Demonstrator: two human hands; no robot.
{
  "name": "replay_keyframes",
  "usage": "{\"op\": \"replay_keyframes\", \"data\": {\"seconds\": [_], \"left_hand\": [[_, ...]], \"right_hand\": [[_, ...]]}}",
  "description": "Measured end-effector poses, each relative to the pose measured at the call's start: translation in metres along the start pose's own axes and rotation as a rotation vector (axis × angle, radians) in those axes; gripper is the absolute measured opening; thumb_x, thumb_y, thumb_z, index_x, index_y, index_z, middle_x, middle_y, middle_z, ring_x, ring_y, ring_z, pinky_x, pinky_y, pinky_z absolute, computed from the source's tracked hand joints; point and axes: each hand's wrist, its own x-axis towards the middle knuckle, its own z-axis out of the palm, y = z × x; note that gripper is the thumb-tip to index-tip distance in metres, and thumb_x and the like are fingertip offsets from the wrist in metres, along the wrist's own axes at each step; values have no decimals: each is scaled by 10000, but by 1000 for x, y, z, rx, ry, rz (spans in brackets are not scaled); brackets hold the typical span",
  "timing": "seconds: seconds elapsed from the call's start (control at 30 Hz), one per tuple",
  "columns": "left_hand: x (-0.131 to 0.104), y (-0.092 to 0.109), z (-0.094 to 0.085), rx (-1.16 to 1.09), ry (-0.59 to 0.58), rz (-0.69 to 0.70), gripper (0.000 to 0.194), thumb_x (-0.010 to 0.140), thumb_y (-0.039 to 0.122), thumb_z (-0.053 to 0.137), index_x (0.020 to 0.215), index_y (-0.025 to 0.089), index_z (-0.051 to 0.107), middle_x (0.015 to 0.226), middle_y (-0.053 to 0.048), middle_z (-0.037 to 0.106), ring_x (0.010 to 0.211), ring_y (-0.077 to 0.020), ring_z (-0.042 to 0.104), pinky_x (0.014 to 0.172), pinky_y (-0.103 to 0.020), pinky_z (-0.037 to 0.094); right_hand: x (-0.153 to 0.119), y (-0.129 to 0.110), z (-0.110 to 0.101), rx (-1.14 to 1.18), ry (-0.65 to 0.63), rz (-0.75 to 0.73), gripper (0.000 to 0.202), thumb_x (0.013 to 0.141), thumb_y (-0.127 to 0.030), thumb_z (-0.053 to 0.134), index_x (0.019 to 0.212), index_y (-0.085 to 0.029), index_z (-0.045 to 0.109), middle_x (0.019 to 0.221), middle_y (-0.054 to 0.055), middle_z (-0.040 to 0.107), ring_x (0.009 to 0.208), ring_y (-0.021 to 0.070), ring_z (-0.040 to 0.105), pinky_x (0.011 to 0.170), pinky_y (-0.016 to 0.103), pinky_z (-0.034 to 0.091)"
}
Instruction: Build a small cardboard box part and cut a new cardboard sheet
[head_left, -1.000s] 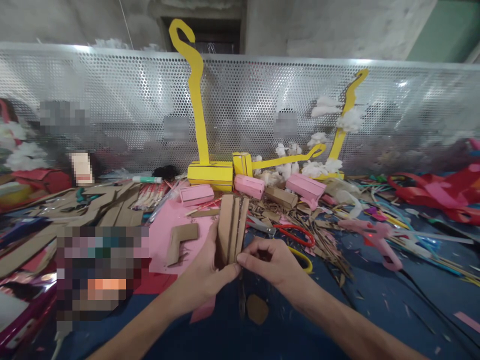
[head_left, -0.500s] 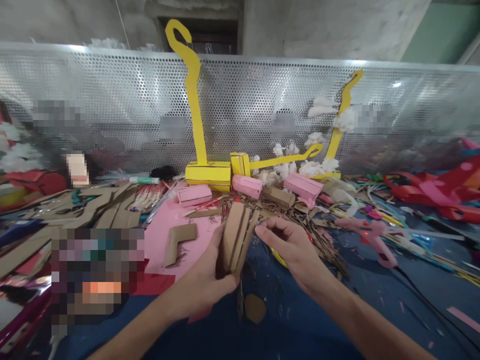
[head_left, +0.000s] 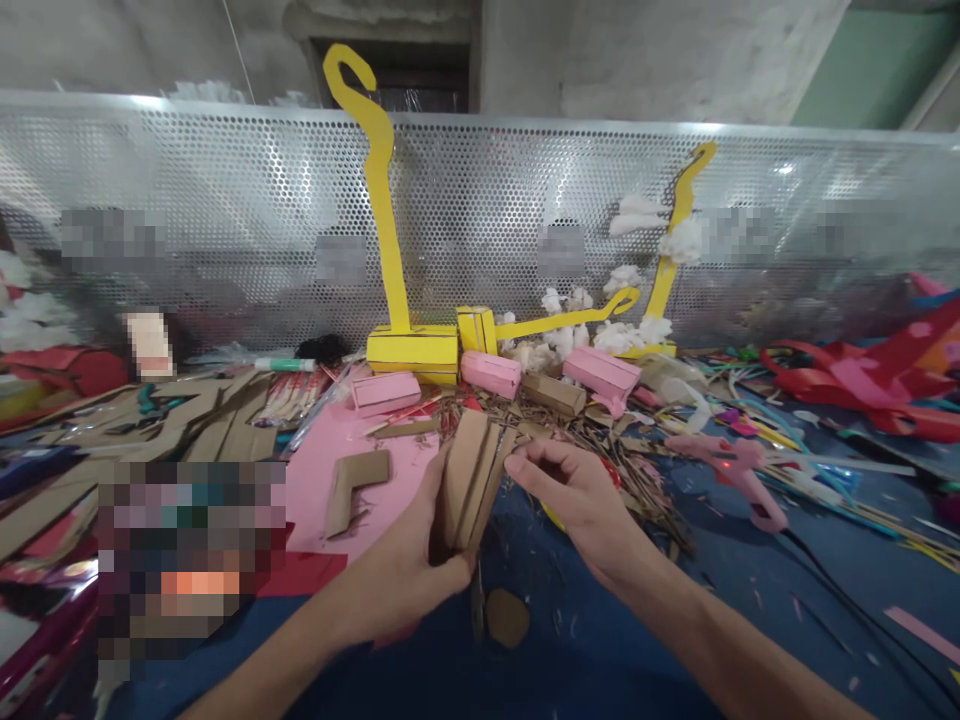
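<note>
My left hand (head_left: 397,580) is wrapped round a brown cardboard box (head_left: 465,475), a long folded block with dark seams along its facets. It is held tilted above the table. At the box's upper right edge is my right hand (head_left: 574,495), thumb and forefinger pinched together. Whether anything thin is between those fingertips I cannot make out. Below the hands a small round cardboard piece (head_left: 508,617) lies on the blue table. An L-shaped cardboard piece (head_left: 352,485) rests on pink paper (head_left: 307,475) to the left.
A pink glue gun (head_left: 750,470) with a black cord lies at right. Behind stand yellow hook-shaped pieces (head_left: 386,220) on bases, pink boxes (head_left: 386,390) and cardboard scraps (head_left: 652,490). A perforated metal panel (head_left: 480,200) closes off the back. Cardboard strips (head_left: 217,420) are heaped at left.
The view has shifted slightly. My right fingertips are a little closer to the cardboard box's edge; my left hand keeps the same hold.
</note>
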Motion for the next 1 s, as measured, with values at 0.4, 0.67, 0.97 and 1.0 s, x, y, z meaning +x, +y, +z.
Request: {"op": "replay_keyframes", "data": {"seconds": [0.4, 0.67, 0.97, 1.0], "left_hand": [[2, 9, 0, -30, -27, 40, 953, 831, 213, 647, 1596, 224, 79, 1469, -130, 477, 1271, -305, 514, 1114, -423, 375], [0, -6, -1, 33, 21, -12, 994, 831, 235, 657, 1599, 223, 24, 1562, -144, 369, 1297, -321, 503, 1084, -404, 407], [0, 13, 0, 98, 37, 50, 980, 815, 175, 633, 1599, 247, 51, 1482, -119, 463, 1259, -307, 518, 1078, -392, 407], [0, 14, 1, 90, 39, 57, 980, 808, 168, 637, 1599, 247, 62, 1466, -113, 478, 1252, -305, 521, 1077, -385, 408]], "right_hand": [[-1, 4, 1, 33, 3, 16, 328, 834, -494, 711, 758, -178, 665, 707, -18, 564, 648, 123, 460, 613, 255, 362], [-1, 3, 3, 49, 35, 32, 323, 826, -481, 718, 737, -178, 650, 683, -18, 536, 638, 124, 435, 595, 260, 341], [-3, -1, 3, 103, 52, 12, 429, 844, -520, 694, 617, -192, 536, 626, -38, 407, 610, 121, 338, 580, 280, 272], [-3, -1, 3, 106, 48, 11, 426, 848, -513, 694, 617, -191, 538, 626, -37, 411, 613, 122, 339, 583, 282, 269]]}}
